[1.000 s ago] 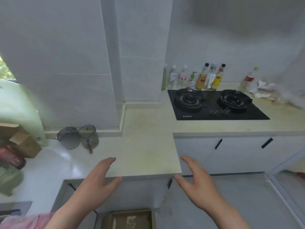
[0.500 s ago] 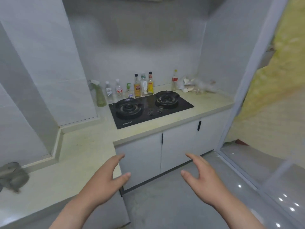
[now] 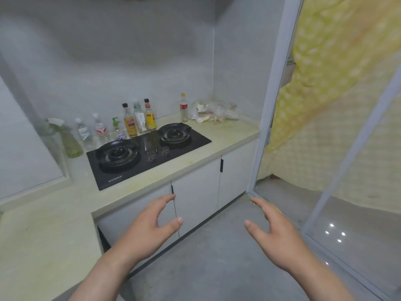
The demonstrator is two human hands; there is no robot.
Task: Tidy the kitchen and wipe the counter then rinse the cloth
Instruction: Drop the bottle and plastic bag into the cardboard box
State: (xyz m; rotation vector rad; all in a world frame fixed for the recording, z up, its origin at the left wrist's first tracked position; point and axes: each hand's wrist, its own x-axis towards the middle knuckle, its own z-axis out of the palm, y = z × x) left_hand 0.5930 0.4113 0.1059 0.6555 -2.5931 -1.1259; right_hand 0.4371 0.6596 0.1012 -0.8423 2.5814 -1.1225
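Against the back wall, behind the hob (image 3: 149, 161), bottles stand in a row, probably kept within reach for cooking: one spray bottle (image 3: 70, 140), two small clear bottles (image 3: 83, 132), one pump bottle (image 3: 117, 129), three sauce bottles (image 3: 139, 118) and an eighth, a red-labelled bottle (image 3: 183, 107), apart beside the crumpled bags (image 3: 217, 111). The hob has two burners (image 3: 173, 134) and two knobs (image 3: 166, 150). The stained counter (image 3: 230, 135) awaits wiping; no cloth is in view. The left hand (image 3: 149, 227) and right hand (image 3: 275, 233) hover empty, fingers loosely spread — seemingly poised to reach.
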